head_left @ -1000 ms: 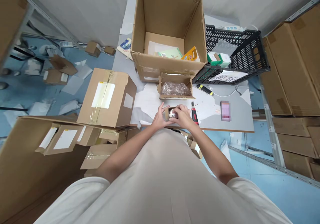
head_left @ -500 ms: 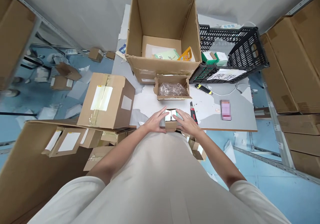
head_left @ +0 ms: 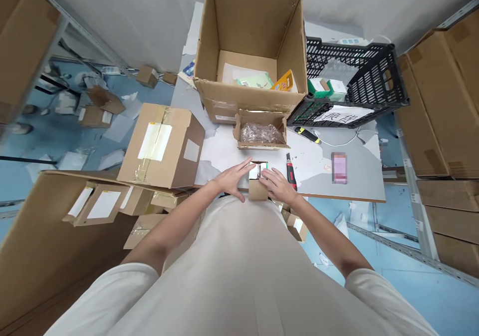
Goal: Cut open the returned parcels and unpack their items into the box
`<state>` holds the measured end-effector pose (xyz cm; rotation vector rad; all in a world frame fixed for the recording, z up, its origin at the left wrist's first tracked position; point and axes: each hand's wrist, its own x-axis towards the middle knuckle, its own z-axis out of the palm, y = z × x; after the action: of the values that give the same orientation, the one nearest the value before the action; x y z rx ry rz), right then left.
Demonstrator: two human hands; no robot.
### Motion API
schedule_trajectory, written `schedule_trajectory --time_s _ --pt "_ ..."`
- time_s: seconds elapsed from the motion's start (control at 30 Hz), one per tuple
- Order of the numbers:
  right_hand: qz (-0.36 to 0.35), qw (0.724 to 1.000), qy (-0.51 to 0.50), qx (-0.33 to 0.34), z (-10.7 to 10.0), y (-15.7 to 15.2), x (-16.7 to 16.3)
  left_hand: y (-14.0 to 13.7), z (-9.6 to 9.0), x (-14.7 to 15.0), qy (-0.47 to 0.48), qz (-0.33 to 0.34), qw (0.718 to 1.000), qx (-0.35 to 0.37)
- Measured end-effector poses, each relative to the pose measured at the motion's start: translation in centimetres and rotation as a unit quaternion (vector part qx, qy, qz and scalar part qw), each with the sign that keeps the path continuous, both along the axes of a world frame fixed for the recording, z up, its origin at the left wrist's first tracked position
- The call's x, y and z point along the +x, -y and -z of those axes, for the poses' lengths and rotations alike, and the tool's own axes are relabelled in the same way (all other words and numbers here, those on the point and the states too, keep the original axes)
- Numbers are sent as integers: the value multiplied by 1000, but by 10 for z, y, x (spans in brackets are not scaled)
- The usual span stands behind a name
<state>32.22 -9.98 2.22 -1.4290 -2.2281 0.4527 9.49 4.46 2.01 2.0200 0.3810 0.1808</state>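
Note:
A small cardboard box (head_left: 258, 190) sits at the table's front edge against my shirt, its near flap folded down. White and green packages (head_left: 258, 169) show inside its opening. My left hand (head_left: 232, 179) is at the box's left side, fingers spread and thumb apart from the cardboard. On the right side, my right hand (head_left: 277, 185) grips the box, its fingertips over the opening; its thumb is hidden. Just right of that hand lies a red and black utility knife (head_left: 291, 171). Behind the small box is an open carton (head_left: 261, 145) with clear plastic wrap (head_left: 261, 133) in it.
A large open carton (head_left: 250, 98) holds a green packet and an orange one. To its right is a black crate (head_left: 374, 76) with green-white boxes. A yellow and black cutter (head_left: 307, 135) and a pink blurred item (head_left: 339, 168) lie rightward. A taped carton (head_left: 155, 149) stands left.
My left hand has opened wider, its thumb moving away from the small box. My right fingers have shifted over the box's opening, and its near flap shows more. The view has shifted slightly.

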Motion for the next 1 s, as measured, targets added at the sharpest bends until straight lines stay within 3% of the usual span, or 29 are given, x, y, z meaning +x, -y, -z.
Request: schedule_trajectory --time_s 0.07,0.2,0.27,0.4,0.6,0.77,1.0 --pt "24 999 -30 0 -3 -8 -14 2 4 2 -1 -19 1000 0" --pt "162 983 -88 -22 -13 -27 -29 14 11 9 34 -102 994 14" --pt "180 979 -93 -24 -17 -35 -28 20 15 12 41 -125 991 32" --pt "164 981 -98 -32 -18 -40 -16 27 25 13 30 -137 988 61" --pt "140 977 -124 -100 -10 -44 -10 24 29 11 17 -134 988 80" --pt "176 969 -139 -107 -5 -40 -11 13 22 14 -1 -77 985 153" --pt "108 984 -111 -83 13 -20 -2 1 -2 8 16 -43 982 183"
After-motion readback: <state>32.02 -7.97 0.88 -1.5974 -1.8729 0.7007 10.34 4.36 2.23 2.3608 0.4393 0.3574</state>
